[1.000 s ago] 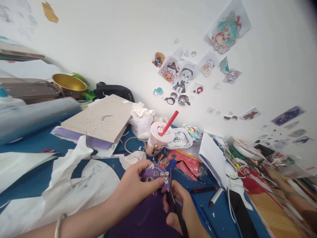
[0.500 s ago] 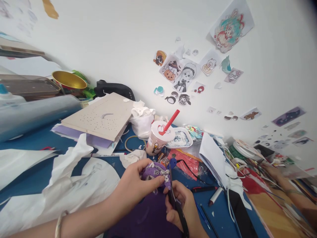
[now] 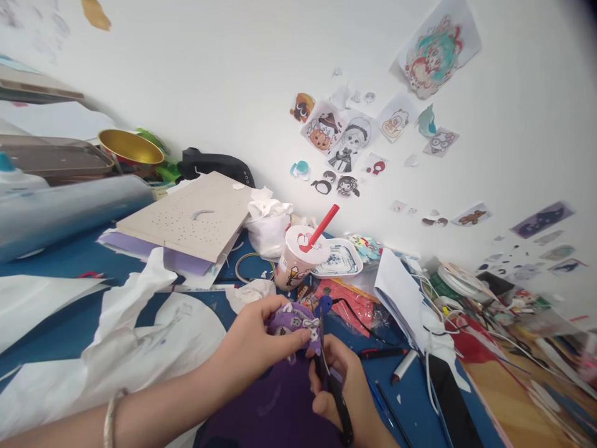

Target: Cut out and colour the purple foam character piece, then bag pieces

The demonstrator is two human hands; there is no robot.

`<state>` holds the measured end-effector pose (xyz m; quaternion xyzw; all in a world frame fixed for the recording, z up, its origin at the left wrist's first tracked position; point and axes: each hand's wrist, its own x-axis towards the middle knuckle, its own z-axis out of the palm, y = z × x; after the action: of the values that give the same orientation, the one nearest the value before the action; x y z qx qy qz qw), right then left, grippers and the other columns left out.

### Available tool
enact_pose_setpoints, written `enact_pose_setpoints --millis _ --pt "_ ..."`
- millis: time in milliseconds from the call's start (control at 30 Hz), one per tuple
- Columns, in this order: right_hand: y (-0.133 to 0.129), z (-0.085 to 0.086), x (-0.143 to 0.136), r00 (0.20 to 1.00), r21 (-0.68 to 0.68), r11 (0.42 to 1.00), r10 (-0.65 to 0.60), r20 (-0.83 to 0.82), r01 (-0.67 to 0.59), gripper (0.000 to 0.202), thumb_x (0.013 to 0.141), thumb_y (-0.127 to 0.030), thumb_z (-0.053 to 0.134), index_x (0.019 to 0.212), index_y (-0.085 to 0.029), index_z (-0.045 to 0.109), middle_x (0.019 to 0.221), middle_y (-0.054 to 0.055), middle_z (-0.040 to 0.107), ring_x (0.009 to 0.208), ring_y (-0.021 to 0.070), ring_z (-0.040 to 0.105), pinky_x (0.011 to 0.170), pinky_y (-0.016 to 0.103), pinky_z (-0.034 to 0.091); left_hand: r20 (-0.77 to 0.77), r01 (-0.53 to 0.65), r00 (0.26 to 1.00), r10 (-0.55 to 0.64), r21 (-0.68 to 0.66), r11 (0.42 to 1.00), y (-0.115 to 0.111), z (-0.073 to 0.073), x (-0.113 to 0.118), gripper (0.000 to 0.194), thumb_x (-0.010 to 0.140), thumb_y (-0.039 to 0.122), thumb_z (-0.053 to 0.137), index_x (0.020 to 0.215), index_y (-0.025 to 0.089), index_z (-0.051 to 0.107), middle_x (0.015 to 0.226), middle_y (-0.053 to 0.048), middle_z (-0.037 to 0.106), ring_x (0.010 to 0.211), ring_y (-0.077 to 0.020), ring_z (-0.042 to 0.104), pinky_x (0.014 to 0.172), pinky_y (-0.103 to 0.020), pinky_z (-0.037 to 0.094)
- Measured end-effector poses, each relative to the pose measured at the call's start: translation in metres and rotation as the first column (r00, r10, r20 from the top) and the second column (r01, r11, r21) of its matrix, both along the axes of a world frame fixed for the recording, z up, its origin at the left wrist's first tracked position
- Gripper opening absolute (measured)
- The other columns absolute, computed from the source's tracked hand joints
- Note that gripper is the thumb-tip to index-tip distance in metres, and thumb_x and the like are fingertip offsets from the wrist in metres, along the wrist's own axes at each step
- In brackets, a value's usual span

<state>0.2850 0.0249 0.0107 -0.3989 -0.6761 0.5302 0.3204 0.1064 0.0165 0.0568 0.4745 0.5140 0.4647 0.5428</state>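
My left hand (image 3: 268,336) is closed on a small purple patterned piece (image 3: 291,318) with white-edged decorations; whether it is paper or fabric I cannot tell. My right hand (image 3: 342,379) grips a pair of black-handled scissors (image 3: 344,414). Their blades point away from me and lie along the right edge of the purple piece. Fingers and the piece partly hide the blades. Below both hands is a dark purple surface (image 3: 275,410).
Beyond my hands stands a lidded cup (image 3: 291,274) with a red straw (image 3: 324,227). Crumpled white paper (image 3: 125,348) spreads at left, near a beige board (image 3: 186,218). Pens (image 3: 385,353), a white cable (image 3: 431,386) and a folded white sheet (image 3: 401,298) lie at right.
Both hands and the scissors stay nearly in place, with only slight shifts. A forearm seen at the far right edge earlier is out of view now.
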Motion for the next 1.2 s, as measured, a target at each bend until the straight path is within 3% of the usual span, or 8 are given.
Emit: enact_pose_setpoints --millis 200,433,733,1033,1200 --pt "0.001 -0.001 0.001 0.998 -0.006 0.999 -0.053 0.013 0.054 0.073 0.041 -0.077 0.068 0.079 -0.017 0.052 0.049 -0.005 0.046 0.047 0.0082 0.034 0.045 0.02 0.026 0.028 0.015 1.0 -0.014 -0.024 1.0 0.004 -0.004 -0.001 0.018 0.061 0.031 0.069 0.071 0.018 0.062 0.058 0.003 0.062 0.051 -0.0123 0.055 0.05 -0.021 0.043" --pt "0.001 0.003 0.0 0.994 0.032 0.995 -0.096 0.048 0.095 0.073 0.038 -0.078 0.068 0.075 -0.016 0.053 0.046 -0.006 0.044 0.044 0.0069 0.033 0.043 0.02 0.025 0.048 0.037 0.998 -0.035 -0.036 0.999 0.004 0.001 -0.003 0.017 0.062 0.029 0.069 0.071 0.017 0.062 0.058 0.003 0.063 0.051 -0.0115 0.056 0.051 -0.02 0.043" --pt "0.001 0.0 0.001 0.994 -0.024 0.995 -0.098 0.057 0.099 0.077 0.032 -0.077 0.069 0.077 -0.016 0.053 0.047 -0.004 0.048 0.045 0.0081 0.037 0.044 0.021 0.026 0.041 0.052 0.998 -0.049 -0.055 0.997 0.004 0.005 -0.005 0.019 0.062 0.031 0.069 0.071 0.017 0.061 0.06 0.003 0.062 0.054 -0.0119 0.056 0.052 -0.021 0.044" --pt "0.003 0.002 0.001 0.999 0.082 0.996 0.029 0.023 -0.03 0.073 0.044 -0.079 0.064 0.081 -0.018 0.054 0.063 -0.002 0.052 0.057 0.011 0.041 0.055 0.024 0.031 -0.047 0.105 0.993 -0.106 -0.03 0.994 0.005 -0.004 -0.003 0.022 0.061 0.032 0.069 0.074 0.016 0.062 0.061 0.003 0.061 0.055 -0.0128 0.056 0.052 -0.022 0.043" --pt "0.006 -0.002 0.006 0.999 0.08 0.995 0.052 0.008 -0.053 0.075 0.05 -0.079 0.062 0.094 -0.019 0.052 0.069 0.0 0.054 0.061 0.0135 0.045 0.058 0.025 0.033 0.011 0.064 0.998 -0.064 -0.041 0.997 0.006 -0.002 -0.004 0.022 0.06 0.032 0.07 0.073 0.016 0.062 0.06 0.003 0.062 0.054 -0.0125 0.055 0.052 -0.021 0.043"
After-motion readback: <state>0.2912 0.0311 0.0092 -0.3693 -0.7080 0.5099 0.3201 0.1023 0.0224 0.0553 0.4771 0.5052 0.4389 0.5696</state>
